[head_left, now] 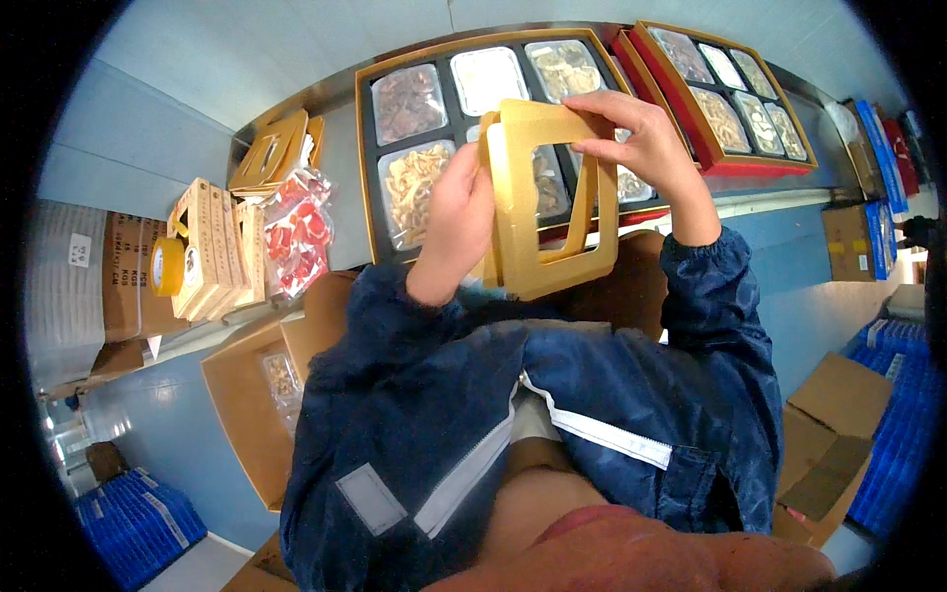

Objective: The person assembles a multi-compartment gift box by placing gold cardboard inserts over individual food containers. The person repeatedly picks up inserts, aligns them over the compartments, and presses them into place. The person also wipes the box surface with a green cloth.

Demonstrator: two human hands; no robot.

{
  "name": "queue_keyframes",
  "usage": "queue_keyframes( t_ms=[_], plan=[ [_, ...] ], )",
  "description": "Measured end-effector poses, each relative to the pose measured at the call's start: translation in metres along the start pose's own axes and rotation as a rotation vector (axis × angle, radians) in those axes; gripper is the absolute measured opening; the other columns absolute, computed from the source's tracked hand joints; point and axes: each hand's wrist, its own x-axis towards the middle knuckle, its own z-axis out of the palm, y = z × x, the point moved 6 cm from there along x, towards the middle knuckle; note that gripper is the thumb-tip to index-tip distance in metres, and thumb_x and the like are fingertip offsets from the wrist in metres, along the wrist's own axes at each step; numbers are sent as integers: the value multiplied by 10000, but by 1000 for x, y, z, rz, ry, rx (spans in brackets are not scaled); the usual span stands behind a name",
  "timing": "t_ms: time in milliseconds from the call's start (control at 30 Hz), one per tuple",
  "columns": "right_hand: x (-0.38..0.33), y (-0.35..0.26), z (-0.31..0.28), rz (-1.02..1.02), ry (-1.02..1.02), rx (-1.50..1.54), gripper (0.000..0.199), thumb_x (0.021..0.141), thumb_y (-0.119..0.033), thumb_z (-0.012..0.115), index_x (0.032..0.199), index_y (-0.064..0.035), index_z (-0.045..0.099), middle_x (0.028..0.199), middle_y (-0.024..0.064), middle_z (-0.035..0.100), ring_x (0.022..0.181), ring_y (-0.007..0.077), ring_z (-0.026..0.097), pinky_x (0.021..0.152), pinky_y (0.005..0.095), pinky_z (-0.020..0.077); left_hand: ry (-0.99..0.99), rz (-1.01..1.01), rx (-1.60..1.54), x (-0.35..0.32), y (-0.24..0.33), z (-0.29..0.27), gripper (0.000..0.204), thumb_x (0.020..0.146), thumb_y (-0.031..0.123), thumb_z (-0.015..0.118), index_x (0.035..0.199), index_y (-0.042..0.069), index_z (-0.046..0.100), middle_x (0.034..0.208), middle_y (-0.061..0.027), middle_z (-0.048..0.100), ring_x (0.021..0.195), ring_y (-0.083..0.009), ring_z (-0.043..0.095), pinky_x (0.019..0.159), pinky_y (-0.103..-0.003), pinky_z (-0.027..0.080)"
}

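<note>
In the head view, a flat golden cardboard frame (548, 212) with a cut-out window is being held up in front of the chest, just above the near edge of a large gift tray (367, 148) whose 6 or so clear-lidded compartments are being shown filled with dried foods. The frame is being gripped at its left edge by the left hand (456, 222), fingers curled closed around the card, while its upper right corner is being pinched by the right hand (641, 138), thumb beneath and fingers folded over the top. For this handling to go well, the card is probably best being held by its edges only (the window bars look thin and easily creased), with both grips kept level so that it is not being twisted. Both forearms are being raised from the lower edge in dark blue sleeves, the left wrist bent inward, the right reaching higher and further forward. A 2nd tray (732, 99) in a red box is lying to the right, and folded golden cartons (212, 252) are stacked at the left beside red packets (298, 237).
</note>
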Motion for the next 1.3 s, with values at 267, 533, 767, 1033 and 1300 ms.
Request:
queue_keyframes(
  t_ms=[267, 533, 767, 1033, 1300],
  plan=[
    [-8, 32, -77, 229, 220, -117, 402, 854, -179, 791, 1238, -94, 711, 989, 86, 748, 867, 155, 705, 779, 309, 573, 155, -118, -103, 74, -61, 0, 369, 1033, 146, 482, 1355, -34, 505, 1242, -162, 638, 1124, -204, 612, 975, -351, 490],
    [-1, -11, -33, 59, 37, -454, 242, 824, -196, 763, 1047, -102, 745, 894, 157, 719, 827, 341, 705, 735, 413, 567, -25, 0, 635, 37, 51, 25, 632, 966, 252, 673, 1495, 58, 385, 1216, -263, 666, 1083, -391, 686, 918, -424, 558],
    [-5, -26, 15, -19, -53, -417, 254, 821, -145, 765, 1060, -69, 728, 944, 153, 723, 869, 302, 724, 763, 377, 582, 46, 205, 761, 16, 42, 5, 544, 930, 190, 690, 1423, 56, 502, 944, -217, 714, 816, -257, 728, 717, -367, 556],
    [-44, -65, 6, 123, 359, -604, 579, 753, -339, 822, 1262, -125, 646, 1166, 111, 602, 1061, 292, 566, 895, 438, 432, 32, 74, 336, 7, 22, 0, 415, 1004, 65, 595, 1401, -11, 499, 1033, -110, 682, 840, -111, 644, 752, -266, 544],
    [-84, -62, -6, 384, 484, -541, 487, 754, -251, 829, 1183, -99, 657, 958, 127, 555, 888, 312, 620, 716, 426, 529, 59, 197, 699, -10, 44, 43, 400, 991, 176, 620, 1370, 78, 543, 1196, -227, 674, 1049, -385, 684, 847, -431, 541]
  ],
)
